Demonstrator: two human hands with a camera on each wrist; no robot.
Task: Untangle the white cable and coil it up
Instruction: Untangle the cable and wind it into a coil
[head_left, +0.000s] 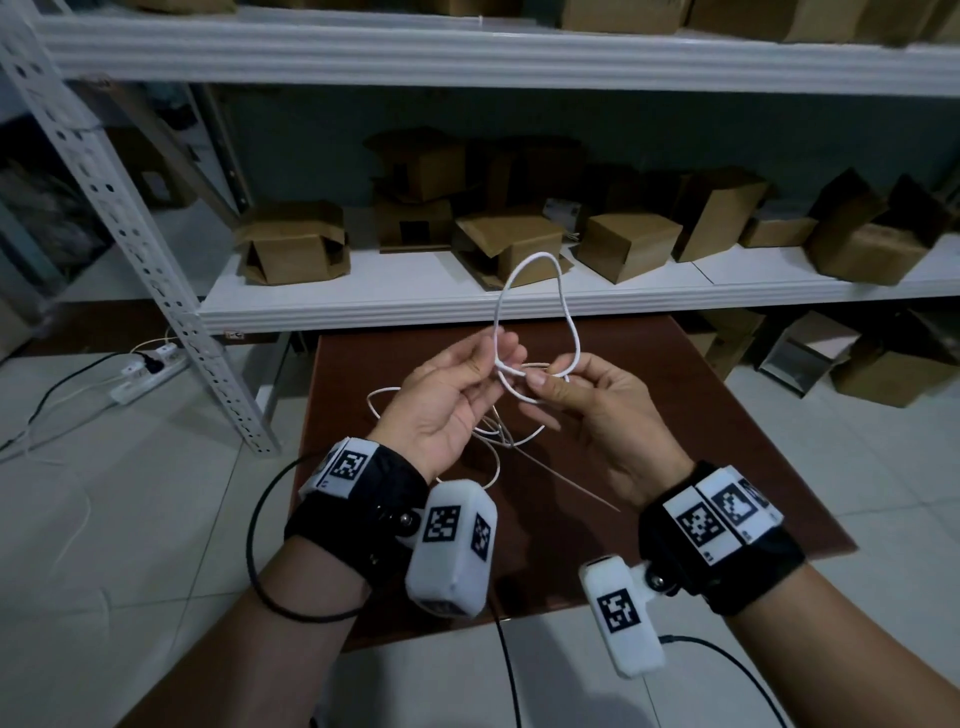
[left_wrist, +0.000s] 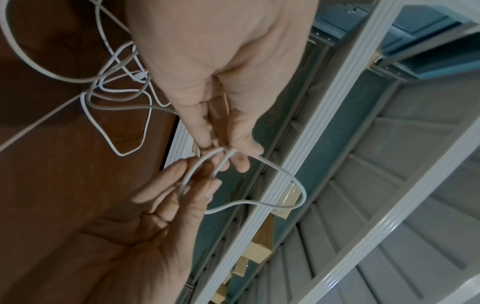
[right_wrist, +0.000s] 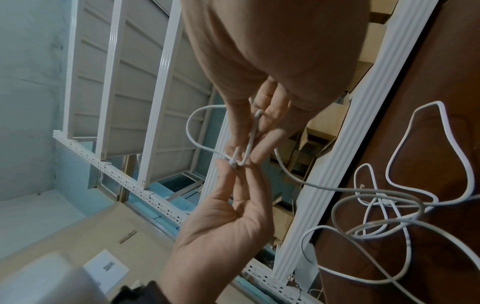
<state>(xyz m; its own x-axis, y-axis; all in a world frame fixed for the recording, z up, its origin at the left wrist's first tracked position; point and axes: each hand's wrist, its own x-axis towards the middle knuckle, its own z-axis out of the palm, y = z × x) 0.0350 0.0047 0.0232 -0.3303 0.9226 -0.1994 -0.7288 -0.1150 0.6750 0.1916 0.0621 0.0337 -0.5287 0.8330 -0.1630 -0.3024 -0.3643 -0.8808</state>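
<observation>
Early stage, untangling not finished, coiling not started. Brown tabletop (head_left: 675, 415) carries the bulk of the white cable (head_left: 535, 291), a loose heap of crossing loops lying below and between the hands, clearly still tangled in both wrist views. From that heap a strand rises to the hands, which hold it in the air above the tabletop, in front of the white shelf (head_left: 363, 306) with cardboard boxes. One open loop stands up above the fingers; a smaller loop and a crossing, looks like a loose knot, sit right between the two grips. Left hand (head_left: 447, 400) pinches the cable at the crossing with thumb and fingertips, other fingers relaxed. Right hand (head_left: 597, 405) pinches the small loop just beside it, fingers curled round the strand. Judgement: knot being worked open now; left to do is freeing this crossing, clearing the heap, then winding everything into a coil. No neat coil visible anywhere yet.
</observation>
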